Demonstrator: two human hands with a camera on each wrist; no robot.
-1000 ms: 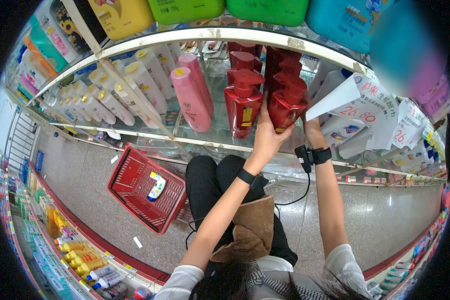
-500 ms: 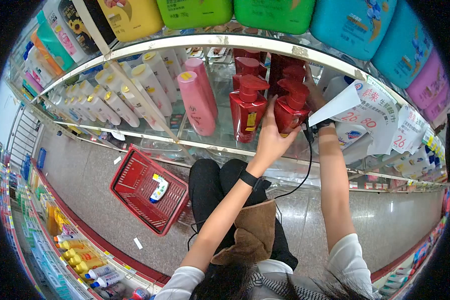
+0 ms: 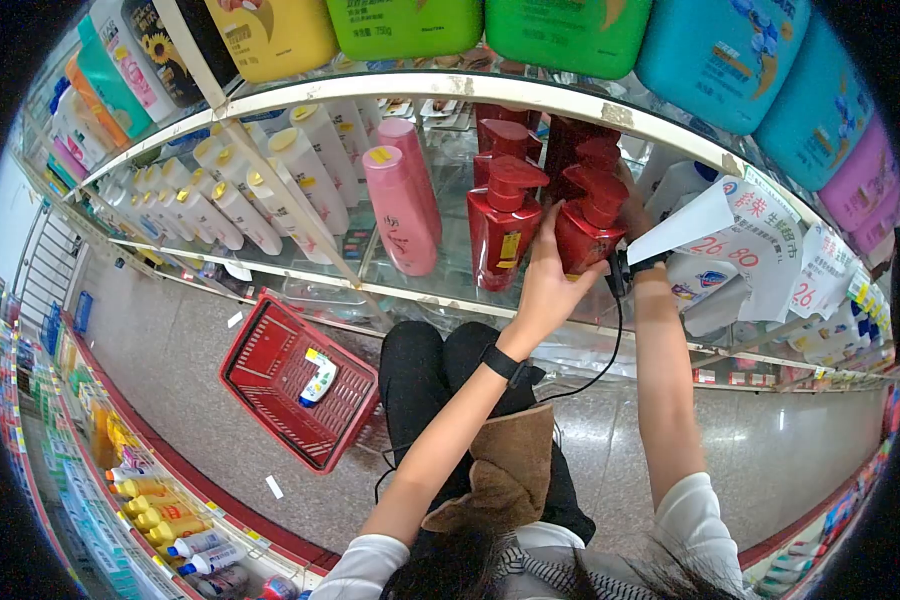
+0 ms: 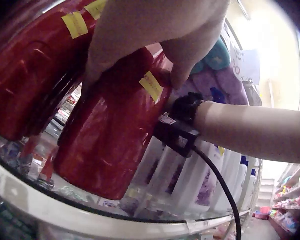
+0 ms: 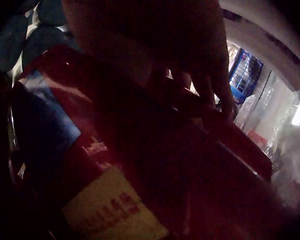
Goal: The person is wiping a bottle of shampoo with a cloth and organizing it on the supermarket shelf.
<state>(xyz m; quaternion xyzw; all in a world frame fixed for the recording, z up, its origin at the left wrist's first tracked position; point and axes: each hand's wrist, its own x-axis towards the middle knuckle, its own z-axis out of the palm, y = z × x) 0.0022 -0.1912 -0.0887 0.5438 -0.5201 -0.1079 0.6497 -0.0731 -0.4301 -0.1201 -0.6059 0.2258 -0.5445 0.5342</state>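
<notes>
Two red pump bottles stand at the front of a glass shelf, with more red bottles (image 3: pixel 505 135) behind them. My left hand (image 3: pixel 555 285) grips the right front pump bottle (image 3: pixel 590 225), its thumb and fingers on either side. In the left wrist view that bottle (image 4: pixel 110 135) leans below the hand (image 4: pixel 160 22). Beside it is the left front pump bottle (image 3: pixel 503 225). My right hand (image 3: pixel 632 205) reaches deep along the right side of the red row, partly hidden by a paper price sign (image 3: pixel 725 235). The dark right wrist view shows its fingers (image 5: pixel 205 90) curled over a red bottle (image 5: pixel 215 175).
Pink bottles (image 3: pixel 402 220) and rows of white bottles (image 3: pixel 310 175) stand left on the shelf. The upper shelf edge (image 3: pixel 450 85) runs close above, under large coloured bottles (image 3: pixel 565 35). A red basket (image 3: pixel 260 405) with one small bottle (image 3: pixel 318 378) is on the floor.
My right hand has moved farther into the shelf along the red bottles, its wrist camera now partly behind the price sign. The left hand keeps its grip on the front bottle.
</notes>
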